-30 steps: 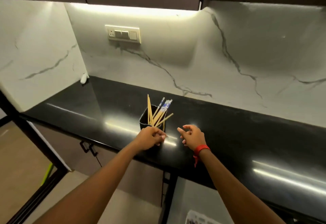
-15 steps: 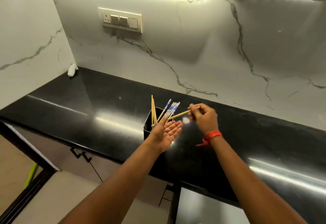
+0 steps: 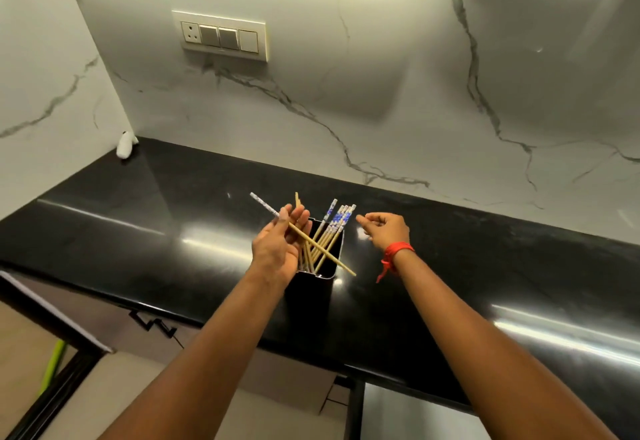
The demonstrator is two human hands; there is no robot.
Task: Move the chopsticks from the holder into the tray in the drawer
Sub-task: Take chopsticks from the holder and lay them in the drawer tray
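The black surface (image 3: 194,266) runs from a corner at the left, where the side wall meets the marble back wall (image 3: 381,100), out past the right of the view. Its front edge cuts diagonally under both forearms. The black holder (image 3: 311,289) stands upright near that front edge, well apart from the back wall, with bare glossy surface on either side of it. A small white object (image 3: 124,145) lies in the far left corner, well apart from the holder. A switch plate (image 3: 225,36) sits on the back wall above. Below the front edge, a cabinet front carries a dark handle (image 3: 152,323).

Inside the holder, the chopsticks (image 3: 337,220) lean toward its right side, wooden shafts down and blue-and-white tops fanned above the rim.

The left hand (image 3: 277,249) hovers over the left side of the holder, fingers curled round a patterned chopstick (image 3: 346,268). This chopstick lies slantwise across the holder's mouth, its patterned end sticking out up and left past the fingers and its wooden tip reaching beyond the right front corner.

The right hand (image 3: 384,232) is just right of the chopstick tops, loosely curled, fingertips toward them, gripping nothing. A red thread (image 3: 398,251) circles its wrist.
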